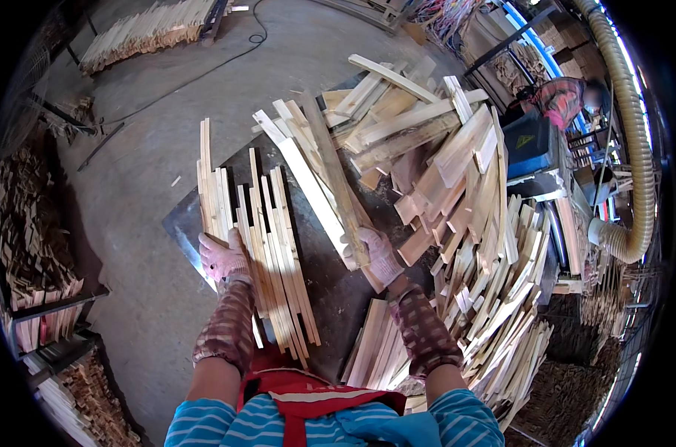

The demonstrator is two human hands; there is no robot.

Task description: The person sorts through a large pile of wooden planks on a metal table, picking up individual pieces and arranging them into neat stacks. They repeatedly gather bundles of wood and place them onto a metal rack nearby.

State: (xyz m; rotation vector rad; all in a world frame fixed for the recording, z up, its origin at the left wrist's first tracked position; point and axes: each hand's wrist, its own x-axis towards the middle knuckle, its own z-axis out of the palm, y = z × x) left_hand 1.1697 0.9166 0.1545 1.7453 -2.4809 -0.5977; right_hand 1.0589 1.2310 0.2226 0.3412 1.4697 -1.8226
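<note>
- Left hand: gloved, laid at the left edge of the row of narrow strips. Thumb points away from the wearer; whether the fingers pinch a strip or only rest against it, cannot tell.
- Right hand: gloved, closed around the near end of the long grey-brown board, thumb on its left side, fingers on its right.
- Grey-brown board: slants from the right hand away and to the left, over the dark work surface. A pale strip runs just beside it on the left.
- Row of narrow strips: lies on the left part of the work surface, roughly side by side, ends uneven; bare surface between it and the pale strip.
- Heap of mixed boards: beyond and right of the right hand, pieces crossing at several angles.
- Stack of pale strips: right of the right forearm, many pieces, ends staggered.
- Far right: another person in a checked top, near the ribbed hose.
</note>
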